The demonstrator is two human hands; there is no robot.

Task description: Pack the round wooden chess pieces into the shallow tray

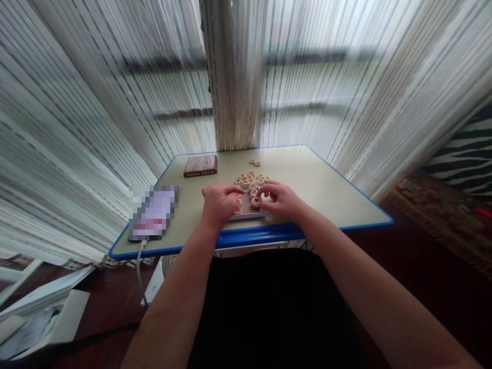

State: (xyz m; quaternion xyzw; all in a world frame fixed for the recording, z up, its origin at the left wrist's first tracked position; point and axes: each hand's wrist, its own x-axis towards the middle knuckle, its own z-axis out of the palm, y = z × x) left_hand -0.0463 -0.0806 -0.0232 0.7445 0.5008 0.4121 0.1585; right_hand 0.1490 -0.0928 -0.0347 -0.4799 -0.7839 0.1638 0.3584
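Steadily, with light pressure at three o'clock inside the shallow, pale, rectangular tray (pixel 248 216).
Apparently pinching, in the right hand's (pixel 282 199) grip, a round, pale wooden disc with a black character (pixel 255 201); at nine o'clock, over round, pale wooden discs with red characters (pixel 238 210), cannot tell the left hand's (pixel 220 202) grip; best to guide by the rim, keep flat, and avoid nudging loose pale discs (pixel 249 178) towards twelve o'clock.

Daylight through sheer curtains (pixel 238 77), dim floor (pixel 378 256), soft blur, stretched edges, pixelated phone (pixel 154 212)
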